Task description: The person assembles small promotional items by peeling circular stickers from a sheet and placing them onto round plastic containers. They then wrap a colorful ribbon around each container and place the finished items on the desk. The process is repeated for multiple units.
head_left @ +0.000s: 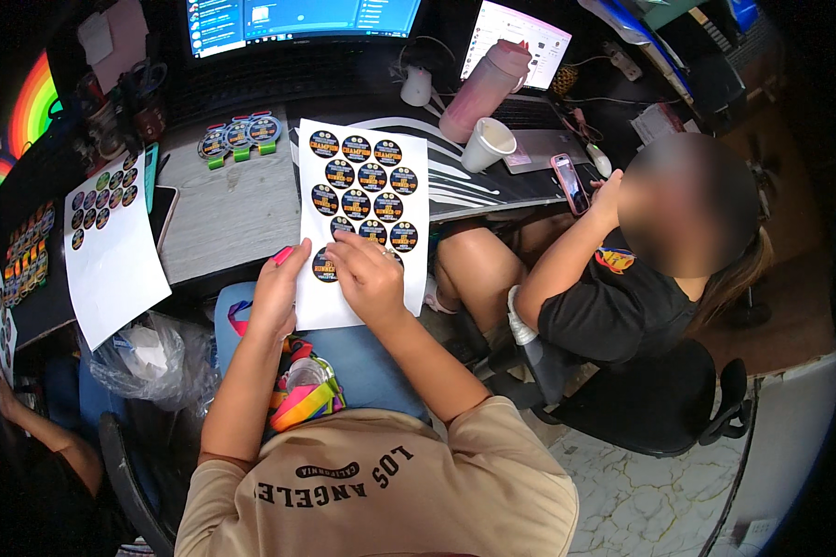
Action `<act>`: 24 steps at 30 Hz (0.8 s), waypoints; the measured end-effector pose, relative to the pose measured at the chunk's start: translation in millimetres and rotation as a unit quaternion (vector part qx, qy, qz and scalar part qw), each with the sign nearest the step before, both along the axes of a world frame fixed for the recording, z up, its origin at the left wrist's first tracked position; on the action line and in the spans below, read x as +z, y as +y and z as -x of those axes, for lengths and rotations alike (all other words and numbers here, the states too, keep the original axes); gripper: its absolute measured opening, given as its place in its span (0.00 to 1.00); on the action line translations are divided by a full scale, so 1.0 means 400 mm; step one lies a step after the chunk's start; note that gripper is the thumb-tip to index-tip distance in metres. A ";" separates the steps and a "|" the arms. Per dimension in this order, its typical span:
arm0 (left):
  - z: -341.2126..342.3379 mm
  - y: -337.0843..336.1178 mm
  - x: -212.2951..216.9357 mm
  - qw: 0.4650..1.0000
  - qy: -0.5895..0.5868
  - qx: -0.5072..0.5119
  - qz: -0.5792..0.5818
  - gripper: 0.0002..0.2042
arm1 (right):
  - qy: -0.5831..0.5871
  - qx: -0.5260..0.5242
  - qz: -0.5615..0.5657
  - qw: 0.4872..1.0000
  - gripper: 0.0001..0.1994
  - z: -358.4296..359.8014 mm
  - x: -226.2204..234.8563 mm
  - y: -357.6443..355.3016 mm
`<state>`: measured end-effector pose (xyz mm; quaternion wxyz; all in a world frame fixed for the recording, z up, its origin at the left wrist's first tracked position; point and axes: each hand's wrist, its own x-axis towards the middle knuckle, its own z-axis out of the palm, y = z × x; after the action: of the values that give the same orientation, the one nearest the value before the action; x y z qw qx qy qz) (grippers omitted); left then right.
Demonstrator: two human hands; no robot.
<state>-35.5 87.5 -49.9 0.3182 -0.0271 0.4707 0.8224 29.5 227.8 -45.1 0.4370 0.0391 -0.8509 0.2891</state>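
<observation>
A white sheet of round dark stickers (372, 176) is held upright above my lap, at the desk's front edge. My left hand (281, 283) grips its lower left edge, thumb with a pink nail on top. Over the lower rows my right hand (370, 276) has its fingertips pinched together at the rim of a round sticker (342, 226); the fingers partly cover it and its neighbours. In my lap lies a medal (306, 373) with a rainbow ribbon (308, 406). A few medals (241, 137) with green-edged ribbons lie grouped on the grey desk (214, 204).
Left, a second sticker sheet (116, 265) overhangs the desk near a plastic bag (163, 362). A monitor (297, 23), pink tumbler (483, 93), white cup (488, 146) and laptop (539, 148) stand behind. To the right a seated person (613, 297) holds a phone (569, 183); another person's arm (51, 436) shows left.
</observation>
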 end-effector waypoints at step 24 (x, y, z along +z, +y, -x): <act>-0.001 0.007 0.000 1.000 0.007 -0.006 0.001 0.18 | 0.012 -0.028 -0.017 0.999 0.05 -0.006 -0.010 -0.007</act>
<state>-35.1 90.4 -50.0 0.3201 -0.0189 0.4740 0.8201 31.8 225.1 -49.0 0.4547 0.0258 -0.8509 0.2618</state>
